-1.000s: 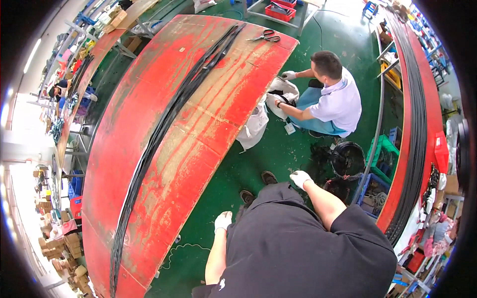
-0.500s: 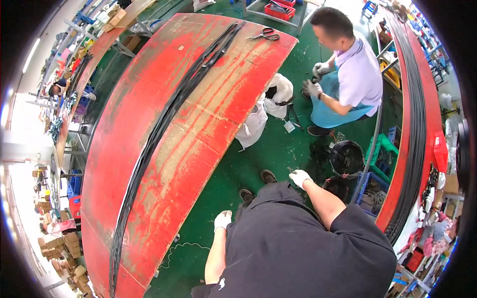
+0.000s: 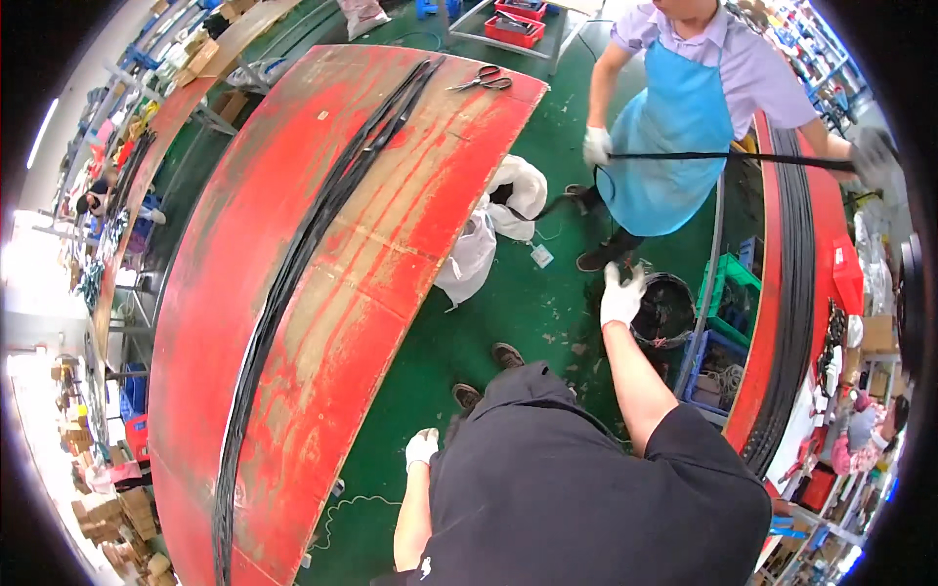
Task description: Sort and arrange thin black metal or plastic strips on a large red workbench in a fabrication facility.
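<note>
My right hand [image 3: 621, 296], in a white glove, reaches forward with its fingers spread and nothing in them. Just beyond it stands a black bucket [image 3: 666, 309]. Low by my side hangs my left hand [image 3: 422, 448], gloved too, its fingers loose and holding nothing that shows. It is nearest to the edge of a worn red table [image 3: 391, 244]. A long bundle of black strips [image 3: 283, 283] lies lengthwise on that table, with black-handled scissors [image 3: 481, 80] at the far end. A co-worker in a blue apron [image 3: 664, 146] stretches a black strip [image 3: 723, 156] between two gloved hands.
White sacks [image 3: 469, 256] stand on the green floor beside the table. To the right are a green crate [image 3: 733, 298], a blue crate [image 3: 715, 376] and a second red table [image 3: 767, 342] bearing more black strips [image 3: 796, 293]. Red bins [image 3: 515, 31] sit at the back.
The co-worker has risen from a crouch and now pulls a black strip out sideways. My right hand has moved forward and spread its fingers. My left hand still hangs low.
</note>
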A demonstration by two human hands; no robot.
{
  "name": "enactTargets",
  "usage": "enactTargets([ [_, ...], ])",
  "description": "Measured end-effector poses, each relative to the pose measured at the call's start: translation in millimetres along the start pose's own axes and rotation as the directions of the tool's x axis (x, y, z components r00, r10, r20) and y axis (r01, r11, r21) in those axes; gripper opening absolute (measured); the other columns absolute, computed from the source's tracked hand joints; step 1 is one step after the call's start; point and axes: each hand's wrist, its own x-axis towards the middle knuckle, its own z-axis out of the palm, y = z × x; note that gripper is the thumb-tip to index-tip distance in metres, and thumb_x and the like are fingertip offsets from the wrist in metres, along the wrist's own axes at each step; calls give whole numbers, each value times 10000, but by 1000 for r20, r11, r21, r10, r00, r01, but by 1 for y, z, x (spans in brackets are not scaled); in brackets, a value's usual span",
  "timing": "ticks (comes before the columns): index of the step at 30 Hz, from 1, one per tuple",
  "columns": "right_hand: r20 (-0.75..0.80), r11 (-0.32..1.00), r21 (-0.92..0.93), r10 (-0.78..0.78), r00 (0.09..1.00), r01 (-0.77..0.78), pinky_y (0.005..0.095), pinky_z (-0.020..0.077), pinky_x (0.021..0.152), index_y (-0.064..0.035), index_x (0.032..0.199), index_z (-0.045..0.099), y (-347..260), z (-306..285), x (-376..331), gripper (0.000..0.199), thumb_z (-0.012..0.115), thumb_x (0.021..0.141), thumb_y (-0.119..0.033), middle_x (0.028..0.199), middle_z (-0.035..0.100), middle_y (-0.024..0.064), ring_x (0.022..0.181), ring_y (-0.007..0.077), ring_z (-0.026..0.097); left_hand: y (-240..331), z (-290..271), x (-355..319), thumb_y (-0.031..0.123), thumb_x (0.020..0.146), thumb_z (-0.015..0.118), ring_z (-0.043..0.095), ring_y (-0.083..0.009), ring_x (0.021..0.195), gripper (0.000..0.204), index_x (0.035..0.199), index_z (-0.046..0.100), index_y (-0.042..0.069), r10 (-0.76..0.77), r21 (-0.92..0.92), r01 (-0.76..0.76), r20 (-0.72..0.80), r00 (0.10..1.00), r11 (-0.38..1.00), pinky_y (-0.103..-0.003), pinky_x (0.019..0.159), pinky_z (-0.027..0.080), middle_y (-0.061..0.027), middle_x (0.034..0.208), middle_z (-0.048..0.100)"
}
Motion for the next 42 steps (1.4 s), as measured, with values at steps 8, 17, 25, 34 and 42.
enactTargets([
  [8, 18, 898, 386, -238, 971, 213, 362, 540, 1037, -35, 1506, 583, -38, -24, 66, 577, 784, 1013, -256, 1350, 694, 138, 1134, 210, 708, 38, -15, -1, 479, 1058, 562, 675, -380, 1298, 521, 1319, 756, 72, -3, -16, 3, 0, 1000, 1000, -446, 1110, 518, -194, 1352, 736],
  [17, 241, 854, 432, -418, 876, 288, 335, 578, 878, -68, 1384, 678, -108, -14, 10, 360, 722, 1039, -163, 1154, 733, 76, 969, 152, 696, 46, -3, 12, 495, 1066, 523, 659, -389, 1312, 525, 1321, 757, 100, 29, 3, -29, -33, 999, 1000, -460, 1124, 505, -194, 1362, 728],
  [25, 481, 869, 477, -384, 788, 132, 328, 547, 1045, 0, 1352, 685, -83, 34, 34, 315, 697, 1063, -124, 1273, 758, 92, 1172, 167, 710, 48, 12, -6, 505, 1065, 509, 642, -379, 1340, 537, 1336, 752, 110, -56, -53, 56, 3, 998, 997, -461, 1138, 495, -177, 1402, 712],
  [34, 797, 961, 162, -261, 545, 223, 332, 548, 904, -14, 1279, 720, 17, 78, 3, 309, 684, 1043, -210, 1143, 772, 104, 1015, 189, 707, 44, 27, -29, 497, 1064, 528, 650, -374, 1335, 532, 1351, 745, 105, -133, -120, 135, 22, 991, 984, -452, 1134, 500, -181, 1394, 718],
  [42, 936, 962, -122, 29, 352, 244, 384, 565, 957, -30, 1283, 732, 21, 45, -46, 365, 682, 1019, -277, 1194, 785, 144, 1093, 269, 745, 45, 27, -29, 487, 1065, 540, 652, -374, 1335, 522, 1357, 742, 104, -154, -121, 153, 5, 988, 981, -451, 1135, 500, -179, 1389, 722],
])
